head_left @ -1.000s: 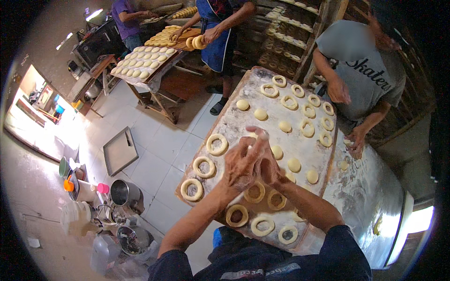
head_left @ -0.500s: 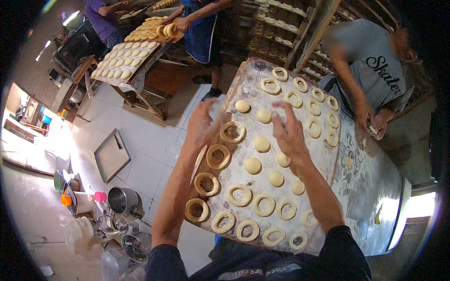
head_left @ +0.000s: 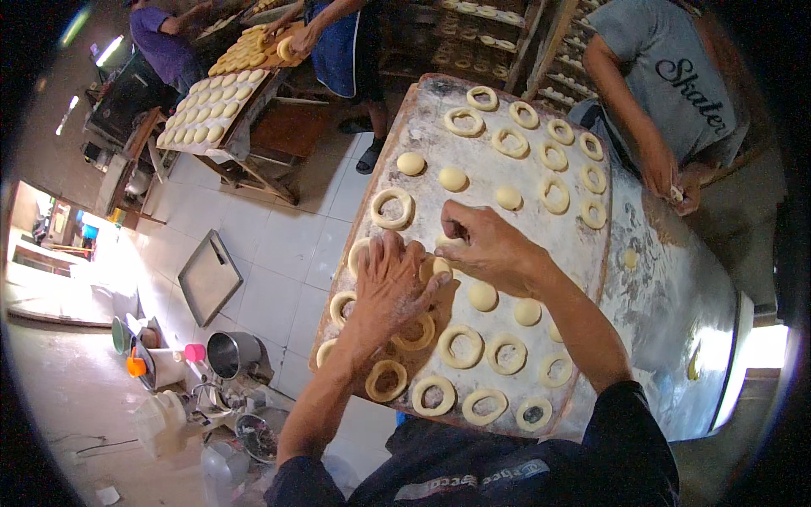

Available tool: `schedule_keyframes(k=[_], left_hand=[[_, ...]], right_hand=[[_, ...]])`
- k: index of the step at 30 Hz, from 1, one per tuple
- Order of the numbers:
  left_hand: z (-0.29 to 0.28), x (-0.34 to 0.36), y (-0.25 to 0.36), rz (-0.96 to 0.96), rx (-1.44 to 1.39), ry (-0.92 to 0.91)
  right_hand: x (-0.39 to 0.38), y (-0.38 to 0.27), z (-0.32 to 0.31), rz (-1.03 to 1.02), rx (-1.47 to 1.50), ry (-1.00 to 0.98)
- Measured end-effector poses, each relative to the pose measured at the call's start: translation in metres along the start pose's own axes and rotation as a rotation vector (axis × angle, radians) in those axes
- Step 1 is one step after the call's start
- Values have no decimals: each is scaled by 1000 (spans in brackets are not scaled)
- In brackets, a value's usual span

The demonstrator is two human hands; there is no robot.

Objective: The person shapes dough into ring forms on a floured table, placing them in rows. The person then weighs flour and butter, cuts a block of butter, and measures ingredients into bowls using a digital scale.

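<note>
A floured board (head_left: 422, 135) lies before me, bearing several dough rings (head_left: 390, 208) and several small dough rounds (head_left: 453, 178). My left hand (head_left: 390, 283) is over the board's left part, fingers apart and bent, partly covering rings and a round beside its fingertips. Just above and right of it, my right hand (head_left: 473, 241) has its fingers curled over a pale spot of dough; what they hold, if anything, is hidden.
A co-worker (head_left: 667, 84) works at the steel table (head_left: 650, 313) on the right. Two others stand behind a table of dough rounds (head_left: 211, 110). Wooden racks (head_left: 532, 59) rise at the back. A metal tray (head_left: 211, 279) and a pot (head_left: 245, 355) are at left.
My hands were together a second ago, then apart. Since then my left hand has come down and rightward, my right hand leftward with fingers more curled. The view has shifted slightly.
</note>
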State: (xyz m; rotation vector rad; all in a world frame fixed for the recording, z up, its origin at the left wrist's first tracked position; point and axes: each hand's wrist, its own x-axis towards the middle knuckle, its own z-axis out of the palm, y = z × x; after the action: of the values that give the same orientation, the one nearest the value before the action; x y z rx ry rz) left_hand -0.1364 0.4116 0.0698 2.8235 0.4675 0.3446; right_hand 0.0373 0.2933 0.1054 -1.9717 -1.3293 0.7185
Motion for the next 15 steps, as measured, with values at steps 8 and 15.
schedule_keyframes(k=[8,15], left_hand=[[3,12,103,-284,-625,-50],[127,25,347,77,-813,-388]], right_hand=[[-237,89,-46,249,418,594],[-429,170,-21,495,8,553]])
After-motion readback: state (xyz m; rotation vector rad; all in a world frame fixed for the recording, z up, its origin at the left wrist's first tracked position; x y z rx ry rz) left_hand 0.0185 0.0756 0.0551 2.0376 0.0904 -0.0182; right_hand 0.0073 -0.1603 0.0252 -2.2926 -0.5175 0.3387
